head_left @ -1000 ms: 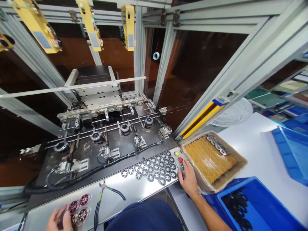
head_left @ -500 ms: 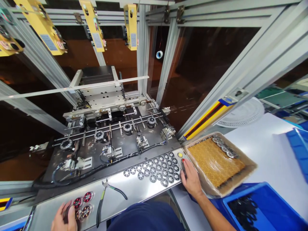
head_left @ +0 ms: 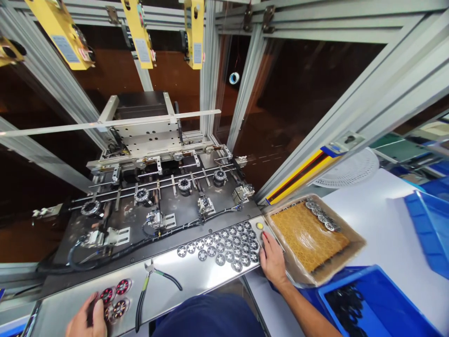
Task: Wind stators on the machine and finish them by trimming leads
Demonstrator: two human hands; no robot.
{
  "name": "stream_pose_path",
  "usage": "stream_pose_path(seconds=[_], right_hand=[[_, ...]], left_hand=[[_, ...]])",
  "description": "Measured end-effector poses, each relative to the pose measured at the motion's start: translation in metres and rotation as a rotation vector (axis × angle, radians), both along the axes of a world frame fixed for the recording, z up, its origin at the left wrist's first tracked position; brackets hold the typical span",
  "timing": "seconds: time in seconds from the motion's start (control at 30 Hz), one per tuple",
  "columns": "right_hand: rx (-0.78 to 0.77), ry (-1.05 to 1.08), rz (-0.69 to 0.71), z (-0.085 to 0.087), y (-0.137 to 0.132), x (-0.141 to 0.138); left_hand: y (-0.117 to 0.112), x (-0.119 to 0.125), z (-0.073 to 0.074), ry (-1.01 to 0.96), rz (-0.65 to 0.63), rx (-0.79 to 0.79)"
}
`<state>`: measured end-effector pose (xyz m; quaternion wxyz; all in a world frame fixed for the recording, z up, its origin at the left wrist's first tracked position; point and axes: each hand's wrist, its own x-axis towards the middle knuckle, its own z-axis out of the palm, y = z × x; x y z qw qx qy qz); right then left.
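My right hand (head_left: 271,260) lies flat on the right end of the steel shelf (head_left: 196,278), fingers stretched over the push buttons below the yellow button (head_left: 259,226). Beside it lie several silver round stamped parts (head_left: 224,245). My left hand (head_left: 86,318) rests at the shelf's left end, fingers bent over something dark next to red-wound round parts (head_left: 114,299); whether it holds anything is unclear.
Pliers (head_left: 147,290) lie between my hands. Behind the shelf is a machine bed (head_left: 154,206) with several round fixtures on rails inside an aluminium frame. A cardboard tray (head_left: 312,238) with silver parts sits to the right, above blue bins (head_left: 372,299). A white fan guard (head_left: 347,168) lies further back.
The view shifted slightly. My right hand stays on the buttons; my left hand stays by the red-wound parts, fingers curling a little more.
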<state>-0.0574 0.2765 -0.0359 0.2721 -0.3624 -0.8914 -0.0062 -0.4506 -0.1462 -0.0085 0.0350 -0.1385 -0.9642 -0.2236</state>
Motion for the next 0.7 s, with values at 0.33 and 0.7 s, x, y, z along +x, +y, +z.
stream_pose_path(seconds=[0.33, 0.7], right_hand=[[0.001, -0.001, 0.007, -0.0001, 0.0005, -0.0003], [0.015, -0.011, 0.008, -0.0003, 0.0002, -0.0002]], left_hand=[[-0.0001, 0.0002, -0.0011, 0.095, -0.116, 0.047], [-0.0008, 0.0008, -0.0032, 0.146, -0.142, 0.046]])
